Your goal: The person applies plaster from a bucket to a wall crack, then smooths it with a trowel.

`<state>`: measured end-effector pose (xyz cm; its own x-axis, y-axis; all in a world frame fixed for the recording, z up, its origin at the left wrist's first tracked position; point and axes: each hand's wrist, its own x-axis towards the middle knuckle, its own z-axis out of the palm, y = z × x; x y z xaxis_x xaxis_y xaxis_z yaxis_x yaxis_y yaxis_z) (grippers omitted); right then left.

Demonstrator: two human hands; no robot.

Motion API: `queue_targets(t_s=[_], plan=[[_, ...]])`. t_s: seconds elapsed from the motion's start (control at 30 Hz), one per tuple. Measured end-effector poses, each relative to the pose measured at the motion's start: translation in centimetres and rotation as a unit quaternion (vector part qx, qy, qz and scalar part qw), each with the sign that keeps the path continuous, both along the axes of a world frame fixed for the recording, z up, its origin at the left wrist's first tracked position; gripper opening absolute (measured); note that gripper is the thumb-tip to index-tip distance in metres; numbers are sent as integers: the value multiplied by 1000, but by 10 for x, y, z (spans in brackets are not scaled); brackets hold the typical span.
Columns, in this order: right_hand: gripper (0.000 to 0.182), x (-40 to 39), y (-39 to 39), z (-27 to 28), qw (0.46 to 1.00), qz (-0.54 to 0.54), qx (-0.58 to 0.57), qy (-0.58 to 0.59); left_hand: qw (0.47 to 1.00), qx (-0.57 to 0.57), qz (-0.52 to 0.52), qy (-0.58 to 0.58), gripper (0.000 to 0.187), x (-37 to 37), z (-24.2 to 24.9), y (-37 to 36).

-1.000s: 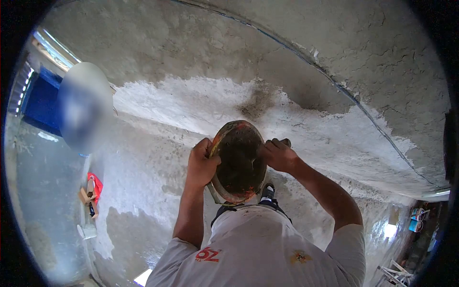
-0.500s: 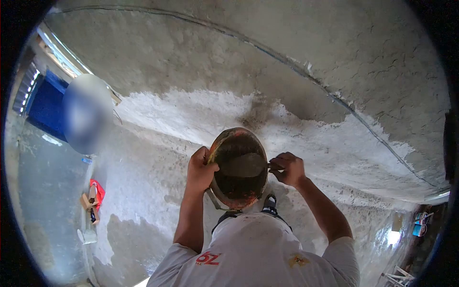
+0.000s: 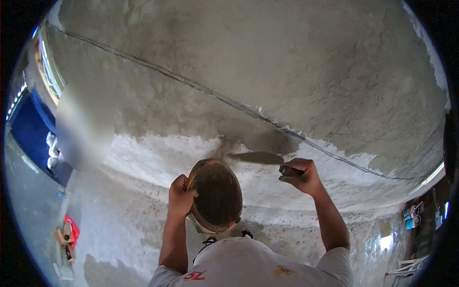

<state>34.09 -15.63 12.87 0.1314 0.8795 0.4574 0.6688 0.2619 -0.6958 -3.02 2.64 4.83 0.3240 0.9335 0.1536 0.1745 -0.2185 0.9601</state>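
Note:
My left hand (image 3: pixel 181 197) grips the left rim of a bucket (image 3: pixel 238 184), thumb over the edge. The bucket is tilted with its mouth toward me, and dark grey wet mortar (image 3: pixel 215 198) coats its inside. My right hand (image 3: pixel 302 177) is closed round the handle of a trowel (image 3: pixel 258 157), up and to the right of the bucket. The trowel blade points left and overlaps the lower edge of the grey plaster (image 3: pixel 248 131) on the wall, above a whitish strip (image 3: pixel 165 148).
A cable (image 3: pixel 205 89) runs slantwise across the wall. At the left stand a blurred person (image 3: pixel 85 126) and a blue panel (image 3: pixel 31 131). A red bag with cardboard pieces (image 3: pixel 69 234) lies on the floor. Blue-and-white items (image 3: pixel 412 217) and a white frame (image 3: pixel 409 268) are at the right.
The trowel has come out of the bucket and moved up to the wall in my right hand. My left hand and the bucket now appear lower and further left; the view has shifted upward.

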Motion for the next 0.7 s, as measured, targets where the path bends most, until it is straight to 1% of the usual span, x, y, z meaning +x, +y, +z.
queue_targets(t_s=[0.07, 0.13, 0.2, 0.27, 0.3, 0.33, 0.4, 0.43, 0.5, 0.53, 0.6, 0.67, 0.7], plan=[[32, 8, -7, 26, 1000, -23, -16, 11, 999, -19, -3, -31, 24, 10, 8, -7], [30, 22, -10, 51, 994, -47, -5, 96, 999, -19, -9, -30, 24, 20, 5, -7], [27, 40, -9, 65, 996, -55, -2, 68, 999, -21, -15, -26, 24, 29, 4, -10], [22, 49, -11, 84, 991, -109, -81, 22, 997, -56, -28, -51, 24, 38, 6, -15], [17, 46, -8, 85, 991, -129, -35, 26, 997, -56, -29, -55, 24, 41, 4, -16], [17, 47, -7, 93, 991, -129, -34, 23, 995, -61, -41, -60, 25, 45, 0, -17], [21, 45, -3, 116, 973, -168, -146, -57, 994, -68, -55, -65, 25, 51, -9, -19], [21, 49, -1, 116, 973, -169, -148, -57, 993, -75, -62, -63, 25, 55, -15, -19], [28, 56, 2, 115, 965, -188, -164, -79, 992, -85, -70, -62, 25, 60, -23, -20], [28, 56, 3, 118, 964, -190, -166, -78, 992, -85, -76, -55, 25, 61, -25, -20], [35, 54, 6, 129, 957, -155, -237, -61, 991, -88, -85, -47, 25, 63, -23, -25], [36, 56, 9, 133, 955, -157, -245, -49, 995, -75, -64, 14, 24, 64, -7, -32], [38, 58, 9, 134, 954, -156, -251, -38, 995, -78, -67, 16, 24, 62, -6, -33]])
